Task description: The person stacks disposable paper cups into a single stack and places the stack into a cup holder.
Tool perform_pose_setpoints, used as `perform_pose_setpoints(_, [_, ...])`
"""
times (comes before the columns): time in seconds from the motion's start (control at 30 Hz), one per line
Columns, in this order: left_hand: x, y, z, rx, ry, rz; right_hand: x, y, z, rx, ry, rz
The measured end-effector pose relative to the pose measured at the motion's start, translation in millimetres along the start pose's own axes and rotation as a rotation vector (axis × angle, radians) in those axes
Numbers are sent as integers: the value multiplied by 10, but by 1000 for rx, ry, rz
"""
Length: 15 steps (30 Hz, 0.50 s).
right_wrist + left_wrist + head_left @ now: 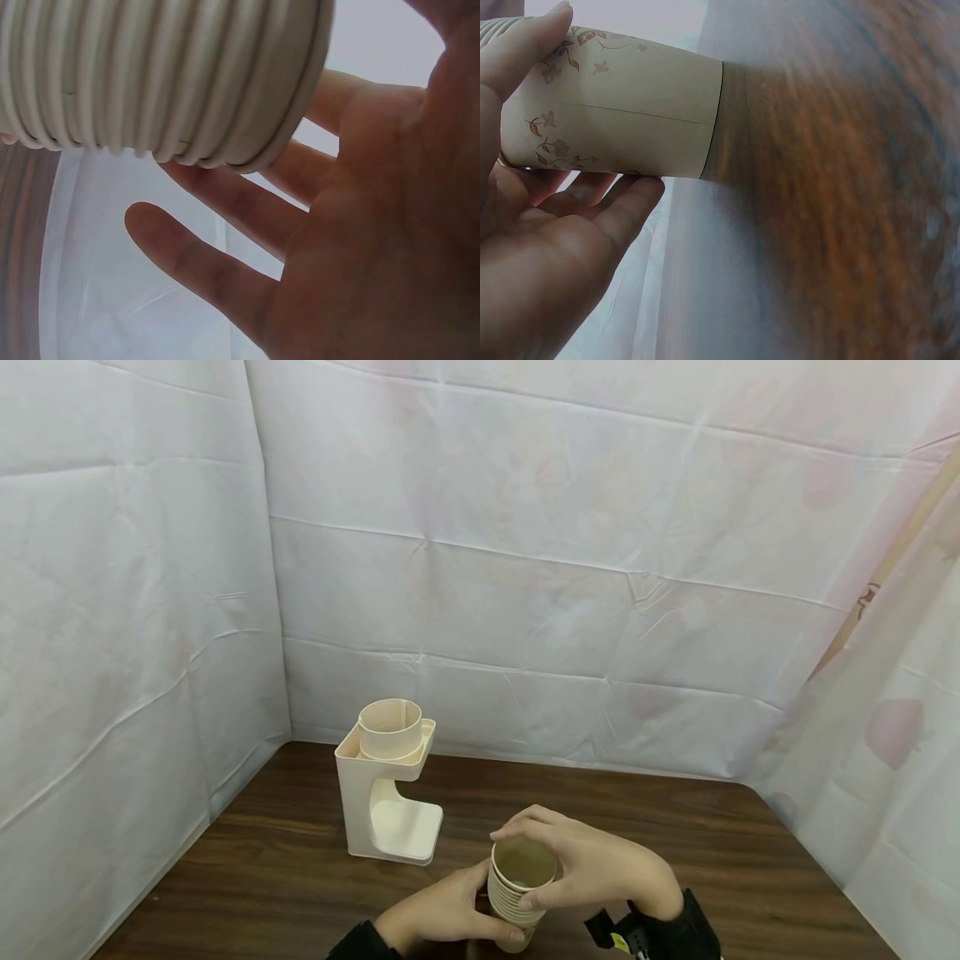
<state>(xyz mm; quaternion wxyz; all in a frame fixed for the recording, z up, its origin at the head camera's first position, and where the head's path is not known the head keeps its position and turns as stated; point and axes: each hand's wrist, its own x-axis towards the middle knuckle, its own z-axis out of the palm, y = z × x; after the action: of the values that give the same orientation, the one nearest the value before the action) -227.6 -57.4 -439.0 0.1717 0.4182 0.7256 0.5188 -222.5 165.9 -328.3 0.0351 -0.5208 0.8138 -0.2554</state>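
A nested stack of paper cups [510, 897] stands near the table's front edge, tilted slightly in the head view. My left hand [450, 908] grips its lower part, thumb on one side and fingers on the other. In the left wrist view the bottom paper cup [641, 112] shows brown flower prints, its base at the wood. From above, my right hand [588, 860] holds the top rim between thumb and fingers. Several stacked rims [165, 82] fill the top of the right wrist view; some fingers spread past them, and the thumb's contact is hidden there.
A cream cup dispenser [356, 806] with a round tube [390, 743] on top and a flat base stands behind and left of the hands. The dark wooden table [255, 877] is bordered by white cloth walls [525, 610] at the back and sides.
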Motion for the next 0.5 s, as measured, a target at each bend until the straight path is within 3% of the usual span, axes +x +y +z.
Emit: perform_pose_setpoints(0.5, [9, -12, 10, -9, 6, 10, 12, 45, -4, 28, -36, -6])
